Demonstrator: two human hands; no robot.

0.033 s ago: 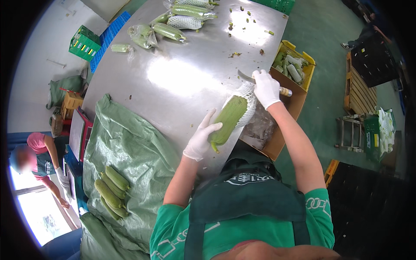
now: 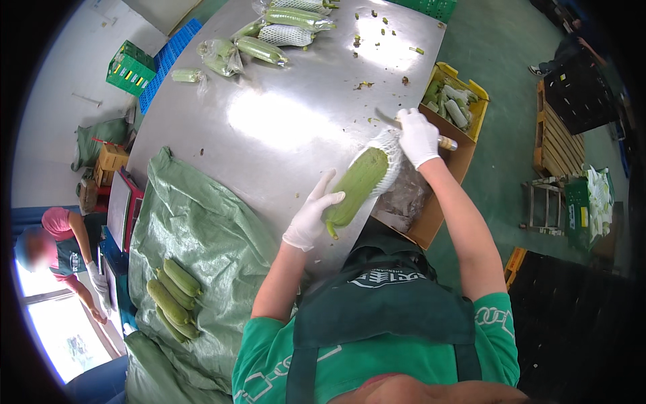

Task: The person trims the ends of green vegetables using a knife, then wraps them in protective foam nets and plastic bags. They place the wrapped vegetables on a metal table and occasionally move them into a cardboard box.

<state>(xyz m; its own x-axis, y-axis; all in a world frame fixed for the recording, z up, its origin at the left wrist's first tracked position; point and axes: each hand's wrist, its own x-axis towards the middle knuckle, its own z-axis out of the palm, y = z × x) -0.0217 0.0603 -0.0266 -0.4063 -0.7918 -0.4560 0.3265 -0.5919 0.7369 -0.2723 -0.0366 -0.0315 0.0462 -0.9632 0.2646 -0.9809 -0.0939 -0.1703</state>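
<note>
A green luffa gourd slants over the steel table's near edge, its stem end toward me. White foam netting lies around its far end and right side. My left hand, in a white glove, is at the stem end, thumb over the gourd's left edge and index finger stretched out; the other fingers are hidden. Just beyond the netting, my gloved right hand is closed round a small knife. Its curved blade points left over the table and its pale handle sticks out on the right. Whether that hand touches the netting I cannot tell.
Several luffas rest on a green sheet at left. Bagged and netted ones lie at the table's far side. A cardboard box and yellow crate stand at right. A co-worker is at far left.
My right hand and the knife have shifted slightly to the right, a little apart from the netting. My left hand and the gourd stay almost where they were.
</note>
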